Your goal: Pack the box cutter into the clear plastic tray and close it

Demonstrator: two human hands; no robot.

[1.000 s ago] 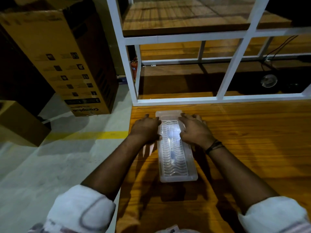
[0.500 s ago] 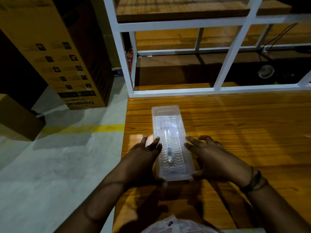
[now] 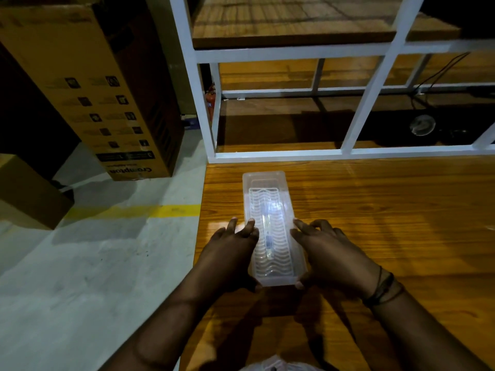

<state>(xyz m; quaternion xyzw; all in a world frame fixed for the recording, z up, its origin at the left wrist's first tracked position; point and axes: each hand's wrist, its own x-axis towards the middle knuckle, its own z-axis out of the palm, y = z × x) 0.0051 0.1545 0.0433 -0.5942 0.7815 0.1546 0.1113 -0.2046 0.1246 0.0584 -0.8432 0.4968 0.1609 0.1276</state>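
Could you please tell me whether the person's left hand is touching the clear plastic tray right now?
Touching. The head view shows the left hand pressed against the left side of the clear plastic tray, fingertips on its top edge and the thumb at its near corner.

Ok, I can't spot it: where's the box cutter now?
In the head view, the box cutter lies inside the clear plastic tray on the wooden table, between both hands.

Dim, warm light; glare whitens the tray (image 3: 267,210) lid, arms shadow the worktop (image 3: 388,223), wide-angle edges bend.
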